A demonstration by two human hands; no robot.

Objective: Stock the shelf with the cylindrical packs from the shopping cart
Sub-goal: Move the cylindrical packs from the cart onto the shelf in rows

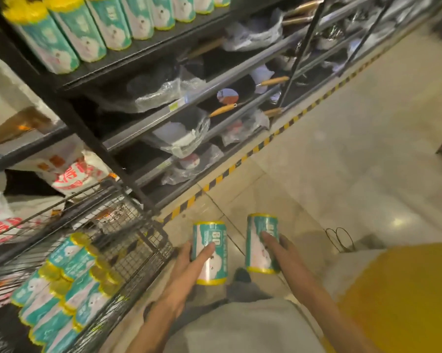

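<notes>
Left hand (189,261) grasps one teal cylindrical pack with yellow ends (211,250); right hand (278,247) grasps a second teal-and-yellow pack (259,240), both above the tiled floor (342,161). More packs lie in the black wire shopping cart (138,250), others line the black metal shelf (143,54). Fingers behind the packs hidden; lower-shelf goods blurred.

This was a shop aisle. A tall black shelving unit (92,80) carried a row of identical teal-and-yellow cylindrical packs (92,36) along its top shelf's front edge, with bagged pans with wooden handles (222,110) on the lower shelves. A wire shopping cart (128,240) stood beside it, and yellow-black hazard tape (240,161) edged the tiled floor (342,154).
</notes>
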